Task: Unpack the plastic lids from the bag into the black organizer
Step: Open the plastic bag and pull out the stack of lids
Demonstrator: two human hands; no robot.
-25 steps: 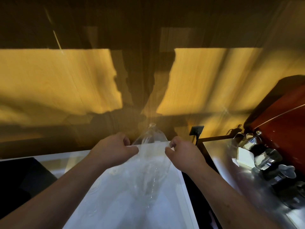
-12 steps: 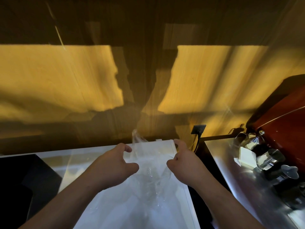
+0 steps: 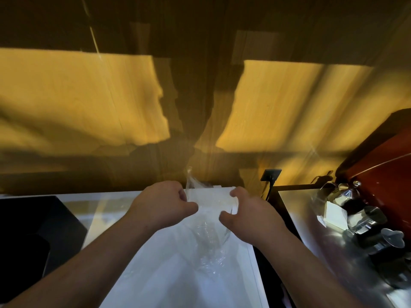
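Observation:
A clear plastic bag [image 3: 209, 238] hangs between my two hands over a white surface [image 3: 178, 283]. My left hand [image 3: 163, 205] is closed in a fist on the bag's left top edge. My right hand [image 3: 249, 216] pinches the right top edge, its fingers curled around the film. A twisted tip of the bag sticks up behind my left hand. Clear plastic lids show faintly inside the bag, too blurred to tell apart. A black box-like object [image 3: 33, 232], possibly the organizer, stands at the left.
A wooden wall [image 3: 200, 96] with patches of sunlight fills the upper view. At the right, a steel counter [image 3: 329, 252] holds metal jugs [image 3: 347, 196] and a white card beside a red machine [image 3: 389, 172]. A black wall socket [image 3: 270, 174] has a cable running down.
Both hands have drawn closer together on the bag's top edge, and the left hand has closed tighter. The view has tilted slightly.

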